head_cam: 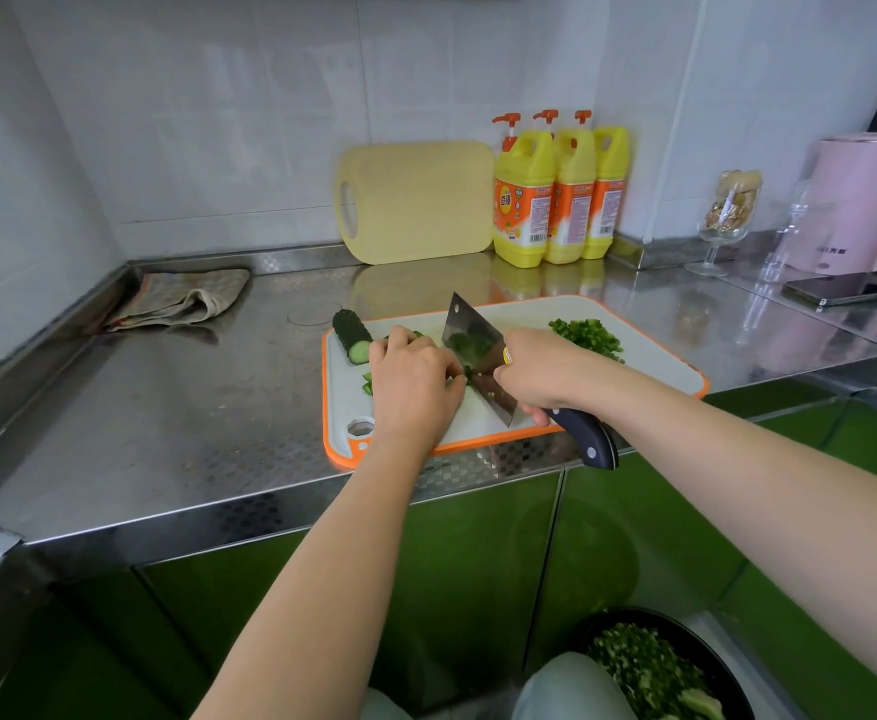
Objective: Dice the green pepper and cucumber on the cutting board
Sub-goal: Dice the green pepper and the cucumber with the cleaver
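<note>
Gripping black-handled steel cleaver (472,345) in right hand (540,371), fingers wrapped near blade for control. Pinning pale cucumber strips (367,384) under curled left hand (415,376), steadying cut. Sitting clear of blade on white orange-rimmed cutting board (659,356): dark green cucumber stub (351,337) left, diced green pepper pile (587,337) right.

white tiled walls (218,122) meet a steel counter (166,407) over glossy green cabinet doors (478,563).

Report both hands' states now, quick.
Left hand: fingers curled, holding cucumber strips down.
Right hand: closed, gripping the cleaver.
</note>
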